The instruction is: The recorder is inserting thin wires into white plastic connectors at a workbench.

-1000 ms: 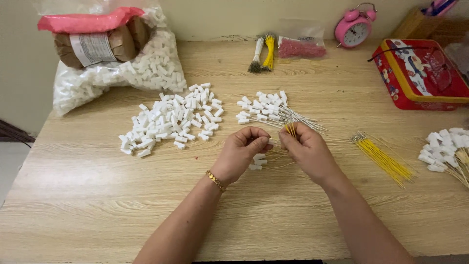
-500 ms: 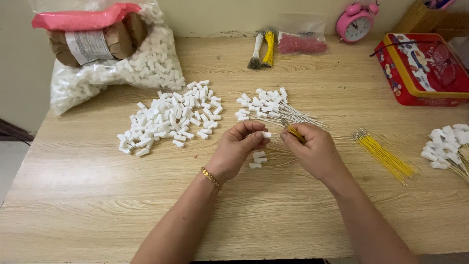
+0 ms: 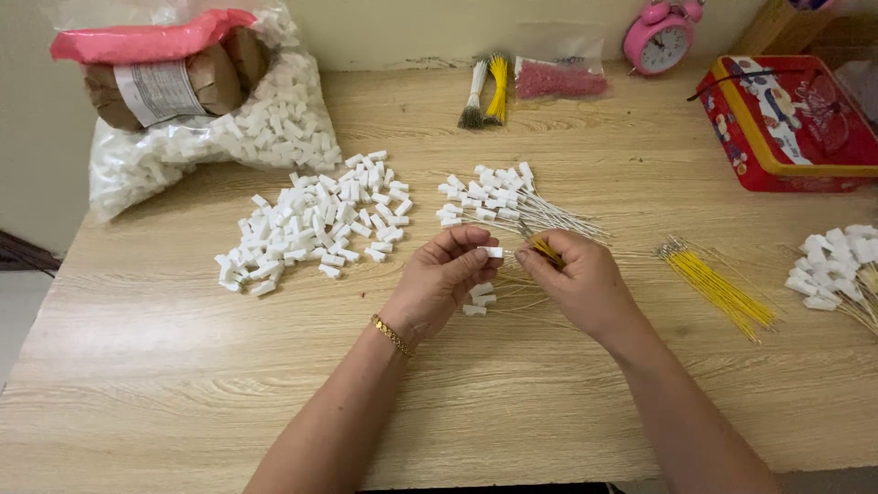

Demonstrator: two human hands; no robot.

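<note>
My left hand (image 3: 444, 279) pinches a small white plastic connector (image 3: 494, 252) between thumb and fingers over the middle of the wooden table (image 3: 165, 366). My right hand (image 3: 576, 279) grips a thin yellow wire (image 3: 547, 250), its tip close to the connector. Under the hands lie a few loose white connectors (image 3: 477, 299). Just beyond them sits a bunch of white connectors with white wires attached (image 3: 498, 199). A large heap of loose white connectors (image 3: 311, 224) lies to the left.
A clear bag of white connectors (image 3: 197, 114) with brown and pink packets on top stands at the back left. Yellow wires (image 3: 718, 285) lie right of my hands. A red tin (image 3: 791, 128), pink alarm clock (image 3: 660, 37), wire bundles (image 3: 487, 91) and more wired connectors (image 3: 837, 265) sit along the back and right.
Both hands stayed over the same spot. The fingers shifted slightly, bringing the yellow wire and the white connector closer together.
</note>
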